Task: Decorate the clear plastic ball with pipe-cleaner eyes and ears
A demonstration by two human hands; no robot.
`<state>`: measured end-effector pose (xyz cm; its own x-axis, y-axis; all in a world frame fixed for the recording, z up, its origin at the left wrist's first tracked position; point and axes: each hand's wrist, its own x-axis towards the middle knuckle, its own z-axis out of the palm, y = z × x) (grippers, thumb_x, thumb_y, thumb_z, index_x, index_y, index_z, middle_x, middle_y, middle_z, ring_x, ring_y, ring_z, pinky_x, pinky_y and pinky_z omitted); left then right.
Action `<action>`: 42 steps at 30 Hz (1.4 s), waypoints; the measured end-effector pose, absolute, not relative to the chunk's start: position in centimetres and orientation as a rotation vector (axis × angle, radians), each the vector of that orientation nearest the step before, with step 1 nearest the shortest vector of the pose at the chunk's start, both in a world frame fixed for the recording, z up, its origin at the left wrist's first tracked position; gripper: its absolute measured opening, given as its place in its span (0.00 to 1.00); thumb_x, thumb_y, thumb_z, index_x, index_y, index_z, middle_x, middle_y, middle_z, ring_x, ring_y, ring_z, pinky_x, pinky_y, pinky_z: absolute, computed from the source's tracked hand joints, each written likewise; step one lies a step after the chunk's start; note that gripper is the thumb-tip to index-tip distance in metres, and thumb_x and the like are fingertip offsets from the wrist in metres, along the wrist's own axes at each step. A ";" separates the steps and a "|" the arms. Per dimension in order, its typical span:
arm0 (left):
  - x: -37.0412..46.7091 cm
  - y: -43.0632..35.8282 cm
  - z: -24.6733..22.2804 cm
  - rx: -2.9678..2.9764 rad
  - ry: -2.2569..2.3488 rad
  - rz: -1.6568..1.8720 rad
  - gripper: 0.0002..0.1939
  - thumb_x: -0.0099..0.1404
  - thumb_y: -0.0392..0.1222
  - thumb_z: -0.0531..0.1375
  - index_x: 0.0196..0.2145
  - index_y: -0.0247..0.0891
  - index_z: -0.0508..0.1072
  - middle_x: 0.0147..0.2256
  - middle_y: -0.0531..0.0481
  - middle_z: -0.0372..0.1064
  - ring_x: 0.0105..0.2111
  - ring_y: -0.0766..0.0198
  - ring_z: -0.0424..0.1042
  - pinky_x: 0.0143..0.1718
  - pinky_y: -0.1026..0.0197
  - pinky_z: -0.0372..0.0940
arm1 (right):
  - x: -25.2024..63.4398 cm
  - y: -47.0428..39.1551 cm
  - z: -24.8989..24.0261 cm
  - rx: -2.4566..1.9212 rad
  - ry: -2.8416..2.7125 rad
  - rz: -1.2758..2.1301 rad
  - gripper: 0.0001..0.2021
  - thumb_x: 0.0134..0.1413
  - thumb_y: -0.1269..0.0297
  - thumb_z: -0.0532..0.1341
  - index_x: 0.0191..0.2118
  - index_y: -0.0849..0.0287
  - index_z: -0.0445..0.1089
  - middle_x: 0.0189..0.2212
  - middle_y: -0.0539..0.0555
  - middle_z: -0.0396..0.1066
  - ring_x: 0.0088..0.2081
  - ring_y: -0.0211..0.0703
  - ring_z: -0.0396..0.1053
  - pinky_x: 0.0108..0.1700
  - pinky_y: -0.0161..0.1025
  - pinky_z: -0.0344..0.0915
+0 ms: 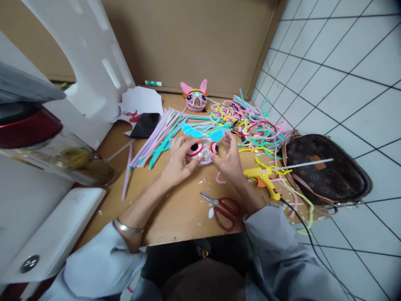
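A small craft animal head (205, 156) is between my hands at the middle of the table. It has a pale, see-through face, black eyes ringed in pink and red, and bright blue fuzzy ears. My left hand (179, 159) grips its left side, thumb near the lower front and fingers by the eye. On the opposite side my right hand (230, 158) holds it with the thumb at the face and the fingers curved up by the blue ear. Red-handled scissors (223, 211) lie partly spread below my right hand. A yellow glue gun (265, 179) rests beside my right forearm.
A finished-looking pink-eared head (196, 99) stands at the back. Pipe cleaners lie bundled (163, 133) at left and tangled (250, 123) at right. A phone (145, 125), a brown handbag (326, 169), a glass bottle (65, 156) and a white device (59, 234) surround the workspace.
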<state>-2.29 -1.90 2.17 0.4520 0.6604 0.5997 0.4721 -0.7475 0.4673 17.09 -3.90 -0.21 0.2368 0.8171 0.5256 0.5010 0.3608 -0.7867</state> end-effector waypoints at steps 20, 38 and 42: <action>-3.3 -1.2 2.5 2.408 0.905 1.100 0.19 0.63 0.43 0.63 0.52 0.40 0.73 0.54 0.42 0.65 0.57 0.49 0.66 0.60 0.44 0.62 | 16.3 -4.8 -1.0 -1.234 -1.366 0.611 0.27 0.46 0.58 0.67 0.52 0.51 0.58 0.46 0.55 0.70 0.50 0.48 0.71 0.55 0.50 0.68; -3.5 -1.1 2.3 2.357 0.871 1.083 0.08 0.65 0.44 0.65 0.42 0.42 0.75 0.56 0.44 0.64 0.58 0.51 0.65 0.58 0.46 0.64 | 16.0 -5.4 -0.8 -1.251 -1.429 0.499 0.17 0.49 0.58 0.63 0.42 0.51 0.56 0.38 0.50 0.65 0.41 0.42 0.68 0.47 0.42 0.67; -3.3 -1.4 2.6 2.378 0.862 1.096 0.08 0.66 0.44 0.64 0.43 0.42 0.76 0.54 0.44 0.65 0.57 0.51 0.66 0.59 0.45 0.64 | 16.0 -5.4 -0.6 -1.264 -1.429 0.478 0.17 0.49 0.57 0.63 0.42 0.52 0.56 0.37 0.49 0.65 0.40 0.42 0.67 0.46 0.42 0.67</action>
<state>-3.35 -1.40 2.57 0.5071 0.6692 0.5432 0.3706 -0.7383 0.5636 15.95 -5.44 -0.61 0.1863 0.8714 0.4538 0.4229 0.3458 -0.8376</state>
